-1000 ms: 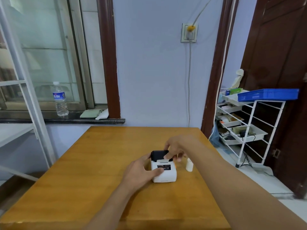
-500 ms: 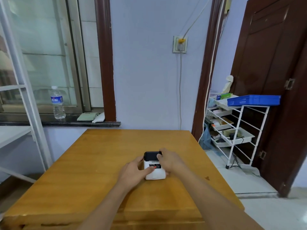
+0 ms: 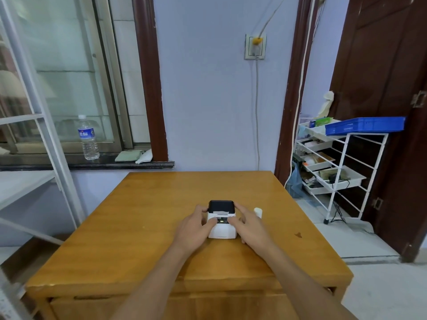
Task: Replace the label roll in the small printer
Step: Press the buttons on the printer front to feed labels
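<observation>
Small printer (image 3: 222, 224): white body with a black rear cover, standing on the wooden table (image 3: 147, 227) directly between the two hands. A thin white strip shows at the seam where the black cover meets the white body. A small dark panel with a lit spot sits on the white top, between the two thumbs.

Left hand (image 3: 193, 227): closed around the printer's left side, palm against the white body, fingers reaching to the far left corner by the black cover, thumb lying across the top just left of the dark panel.

Right hand (image 3: 248, 226): closed around the printer's right side, fingers along the edge by the black cover, thumb on the top just right of the dark panel. Both hands grasp the printer; neither is released.

Label roll (image 3: 258, 212): small white cylinder, upright on the table just beyond the right hand, on its outer side, partly hidden behind the knuckles. Whether it touches the hand cannot be told.

Background items, all well beyond the hands: water bottle (image 3: 87, 137) on the window sill, far to the left of the left hand; folded cloths (image 3: 134, 155) on the same sill; wall socket (image 3: 255, 46) with a cable hanging down, straight ahead; white wire rack (image 3: 342, 167) carrying a blue tray (image 3: 365, 125), far to the right of the right hand.
</observation>
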`<act>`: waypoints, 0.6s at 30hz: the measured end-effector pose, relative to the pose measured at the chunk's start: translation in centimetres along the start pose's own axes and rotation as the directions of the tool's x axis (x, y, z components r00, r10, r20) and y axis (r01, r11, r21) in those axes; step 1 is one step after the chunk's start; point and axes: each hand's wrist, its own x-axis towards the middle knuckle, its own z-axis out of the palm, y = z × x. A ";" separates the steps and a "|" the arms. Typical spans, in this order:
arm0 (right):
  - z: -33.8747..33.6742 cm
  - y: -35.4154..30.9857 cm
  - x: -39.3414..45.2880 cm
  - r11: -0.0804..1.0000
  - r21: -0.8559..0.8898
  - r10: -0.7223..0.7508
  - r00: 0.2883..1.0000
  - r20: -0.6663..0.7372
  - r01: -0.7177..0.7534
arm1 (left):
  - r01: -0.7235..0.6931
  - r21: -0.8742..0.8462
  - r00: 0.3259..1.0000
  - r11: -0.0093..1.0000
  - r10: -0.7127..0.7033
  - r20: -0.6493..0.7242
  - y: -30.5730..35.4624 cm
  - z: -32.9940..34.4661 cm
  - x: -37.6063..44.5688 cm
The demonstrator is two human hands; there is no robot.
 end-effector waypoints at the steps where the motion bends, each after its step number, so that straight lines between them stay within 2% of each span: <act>1: 0.0 0.0 0.0 1.000 -0.005 -0.004 1.000 -0.002 0.004 | -0.005 0.012 1.000 1.000 0.005 0.004 0.1 0.1 0.0; 11: 0.0 0.0 0.7 1.000 -0.025 -0.009 0.999 -0.033 0.008 | 0.083 0.002 0.995 0.997 -0.083 -0.054 1.3 1.0 -0.1; 16: 0.1 0.3 0.4 0.999 -0.022 -0.032 0.999 -0.034 0.032 | 0.084 0.173 0.993 0.981 -0.068 -0.097 1.5 1.5 -0.8; 18: 0.0 0.2 0.0 0.999 -0.013 -0.050 0.997 -0.053 0.049 | 0.078 0.165 0.993 0.983 -0.063 -0.096 1.5 1.6 -0.7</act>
